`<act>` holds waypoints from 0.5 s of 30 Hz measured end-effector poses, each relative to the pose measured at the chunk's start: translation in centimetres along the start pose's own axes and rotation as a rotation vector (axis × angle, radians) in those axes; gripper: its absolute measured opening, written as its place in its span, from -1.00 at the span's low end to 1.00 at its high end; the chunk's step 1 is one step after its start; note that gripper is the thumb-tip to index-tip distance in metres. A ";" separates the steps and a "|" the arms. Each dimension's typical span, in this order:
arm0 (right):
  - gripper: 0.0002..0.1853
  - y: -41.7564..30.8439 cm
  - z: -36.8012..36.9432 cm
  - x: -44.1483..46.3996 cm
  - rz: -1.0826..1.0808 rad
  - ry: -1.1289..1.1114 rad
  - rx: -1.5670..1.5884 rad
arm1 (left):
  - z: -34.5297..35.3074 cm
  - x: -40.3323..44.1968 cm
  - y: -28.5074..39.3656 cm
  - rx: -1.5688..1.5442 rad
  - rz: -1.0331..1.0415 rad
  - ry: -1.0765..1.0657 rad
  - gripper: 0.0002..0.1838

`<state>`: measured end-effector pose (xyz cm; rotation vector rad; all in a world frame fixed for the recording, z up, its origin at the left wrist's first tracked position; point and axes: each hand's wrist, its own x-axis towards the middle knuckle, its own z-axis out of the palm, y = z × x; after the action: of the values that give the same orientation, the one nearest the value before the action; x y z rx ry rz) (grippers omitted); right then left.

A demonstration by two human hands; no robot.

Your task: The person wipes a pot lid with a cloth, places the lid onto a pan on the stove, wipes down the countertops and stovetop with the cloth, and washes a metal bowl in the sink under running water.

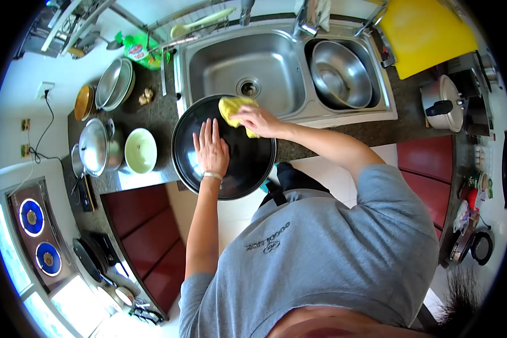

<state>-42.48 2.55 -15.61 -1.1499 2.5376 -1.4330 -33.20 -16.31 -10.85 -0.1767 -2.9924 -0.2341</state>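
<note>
A large round black pan or lid (242,169) lies partly on the counter's front edge and reaches over the corner of the sink. My left hand (212,147) rests flat on its dark surface with the fingers stretched out. In my right hand (257,121) is a yellow cloth (235,108), pressed against the upper right part of the black surface near the rim. Folds of the cloth stick out past my fingers.
Behind lies the steel sink (208,59), with a metal bowl (355,76) in its right basin. At left are a green bowl (140,151), a lidded pot (98,147), stacked dishes (118,84) and a green bottle (142,52). A pressure cooker (444,104) stands right.
</note>
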 end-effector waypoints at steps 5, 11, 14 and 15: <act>-0.73 1.6 -10.2 -3.0 1.149 0.333 1.477 | 0.2 0.1 0.5 -0.025 -0.007 0.005 -0.38; -0.68 5.0 -26.9 -0.9 0.797 0.629 1.184 | 0.1 0.2 0.6 -0.050 0.010 0.012 -0.36; -0.60 6.4 -34.7 4.2 0.527 0.696 0.450 | -0.2 0.2 0.7 -0.066 -0.013 0.018 -0.35; -0.59 8.2 -37.3 6.2 0.448 0.684 -0.078 | -0.4 0.3 0.8 -0.080 -0.019 0.023 -0.35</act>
<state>-64.65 28.95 2.04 -0.0289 2.9958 -1.8156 -33.33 -15.61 -10.29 -0.1531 -2.9650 -0.3564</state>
